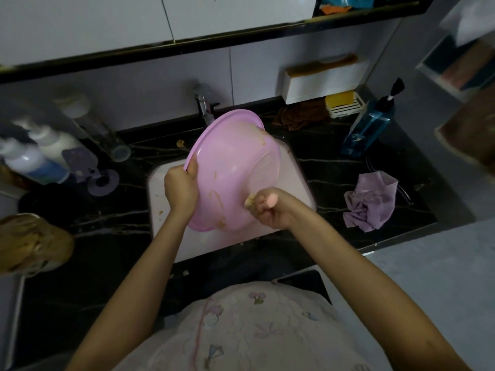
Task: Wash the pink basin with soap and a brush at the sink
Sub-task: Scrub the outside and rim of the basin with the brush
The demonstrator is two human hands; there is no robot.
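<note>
Head view: left hand grips basin, right hand presses brush.

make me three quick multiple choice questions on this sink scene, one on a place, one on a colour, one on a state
1. Where does the crumpled cloth lie, relative to the sink?
A. inside it
B. on the counter to its right
C. on the counter to its left

2. What colour is the pump bottle?
A. blue
B. red
C. green

3. How is the basin held?
A. flat on the floor
B. tilted on edge over the sink, left hand on its rim
C. upside down on the counter

Answers:
1 B, the cloth sits on the dark counter right of the sink.
2 A, its body is see-through blue.
3 B, the left hand grips the rim while the right hand holds a brush against it.
</note>
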